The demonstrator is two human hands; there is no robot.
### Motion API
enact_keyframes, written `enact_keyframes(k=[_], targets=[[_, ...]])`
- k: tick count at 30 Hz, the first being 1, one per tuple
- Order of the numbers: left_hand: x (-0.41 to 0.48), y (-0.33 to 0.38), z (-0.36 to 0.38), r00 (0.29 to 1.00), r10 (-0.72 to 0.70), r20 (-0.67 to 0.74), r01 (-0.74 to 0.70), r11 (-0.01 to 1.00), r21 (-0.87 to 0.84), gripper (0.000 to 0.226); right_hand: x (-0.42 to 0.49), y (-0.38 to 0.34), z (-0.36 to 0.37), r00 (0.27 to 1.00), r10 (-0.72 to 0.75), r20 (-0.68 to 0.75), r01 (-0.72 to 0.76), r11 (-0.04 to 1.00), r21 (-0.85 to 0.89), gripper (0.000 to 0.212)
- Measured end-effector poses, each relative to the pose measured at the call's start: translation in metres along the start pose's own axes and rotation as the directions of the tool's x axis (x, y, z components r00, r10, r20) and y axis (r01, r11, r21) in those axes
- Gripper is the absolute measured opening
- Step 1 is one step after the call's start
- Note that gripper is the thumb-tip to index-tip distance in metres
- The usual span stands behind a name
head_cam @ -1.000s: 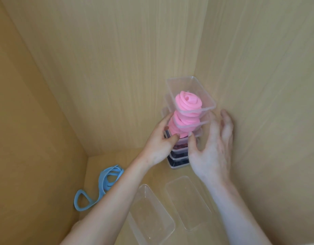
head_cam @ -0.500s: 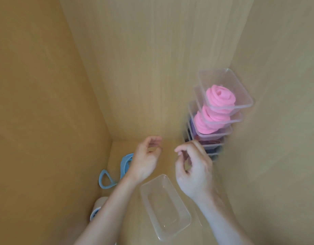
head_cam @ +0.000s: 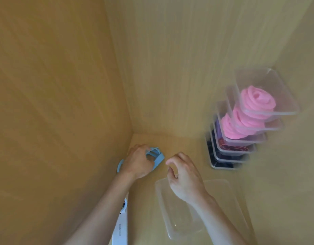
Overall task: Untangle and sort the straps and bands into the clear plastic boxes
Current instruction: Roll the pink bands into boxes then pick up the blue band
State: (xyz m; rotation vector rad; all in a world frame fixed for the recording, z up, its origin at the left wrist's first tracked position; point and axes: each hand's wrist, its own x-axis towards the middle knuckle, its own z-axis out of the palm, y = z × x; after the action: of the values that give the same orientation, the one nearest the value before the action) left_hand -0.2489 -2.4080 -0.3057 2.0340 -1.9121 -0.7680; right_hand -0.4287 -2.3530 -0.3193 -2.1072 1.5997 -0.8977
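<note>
Rightward, a stack of clear boxes (head_cam: 269, 113) holding rolled bands stands by the wall. An empty clear box (head_cam: 181, 225) lies under the right hand (head_cam: 185, 177), whose fingers are loosely curled on nothing. The left hand (head_cam: 137, 162) grips the blue band (head_cam: 159, 159) near the corner.

My left hand (head_cam: 137, 162) lies over most of the blue band (head_cam: 159, 158); I see only a few loops by the knuckles and an arc near the wrist, and the fingertips curled into it are out of sight. A white object (head_cam: 120, 230) under the left forearm runs off the bottom edge, its grey lettering too small for me to read. The lower boxes in the stack of clear boxes (head_cam: 228, 153) hold dark stuff I cannot make out, and my right hand (head_cam: 185, 177) and forearm cover part of the empty clear box (head_cam: 179, 225).
</note>
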Motion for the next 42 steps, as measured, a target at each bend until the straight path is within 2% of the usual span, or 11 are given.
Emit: enact_keyframes(k=[5,8,11,19,23,26,28,33,37,40,42], targets=[[0.032,-0.003,0.011,0.984,-0.089,0.153,0.044,0.961,0.271,0.083,0.001,-0.002,-0.005,0.997,-0.011,0.072,0.01,1.0,0.014,0.013],[0.045,-0.007,0.02,0.961,-0.148,0.233,0.056,0.931,0.361,0.098,-0.002,-0.002,-0.009,0.996,-0.008,0.092,0.008,1.0,0.006,0.015],[0.054,-0.011,0.031,0.951,-0.18,0.252,0.074,0.921,0.382,0.098,-0.007,0.001,-0.013,0.994,0.015,0.112,-0.014,1.0,-0.013,0.018],[0.059,-0.016,0.049,0.977,-0.158,0.144,0.109,0.948,0.298,0.077,-0.019,0.011,-0.019,0.988,0.074,0.135,-0.07,0.997,-0.036,0.021],[0.063,-0.02,0.047,0.973,-0.19,0.129,0.168,0.972,0.164,0.06,-0.019,0.013,-0.019,0.986,0.097,0.136,-0.094,0.995,-0.025,0.02],[0.066,-0.024,0.042,0.978,-0.199,0.066,0.197,0.98,0.038,0.038,-0.019,0.013,-0.019,0.982,0.109,0.152,-0.107,0.994,-0.016,0.02],[0.066,-0.026,0.04,0.977,-0.211,0.022,0.211,0.977,-0.006,0.032,-0.019,0.012,-0.019,0.981,0.111,0.16,-0.111,0.994,-0.008,0.02],[0.066,-0.03,0.035,0.958,-0.284,-0.034,0.257,0.908,-0.332,0.026,-0.016,0.012,-0.017,0.98,0.117,0.162,-0.12,0.993,0.009,0.018],[0.058,-0.014,0.023,0.952,-0.307,-0.004,0.243,0.761,-0.601,0.032,-0.013,0.01,-0.011,0.981,0.119,0.15,-0.127,0.991,0.043,0.015],[0.05,0.0,0.016,0.968,-0.249,0.016,0.195,0.716,-0.67,0.027,-0.008,0.009,-0.004,0.985,0.114,0.128,-0.126,0.988,0.089,0.015],[0.042,0.01,0.011,0.985,-0.172,-0.007,0.124,0.737,-0.664,0.031,-0.004,0.008,0.0,0.99,0.115,0.085,-0.125,0.984,0.127,0.018]])
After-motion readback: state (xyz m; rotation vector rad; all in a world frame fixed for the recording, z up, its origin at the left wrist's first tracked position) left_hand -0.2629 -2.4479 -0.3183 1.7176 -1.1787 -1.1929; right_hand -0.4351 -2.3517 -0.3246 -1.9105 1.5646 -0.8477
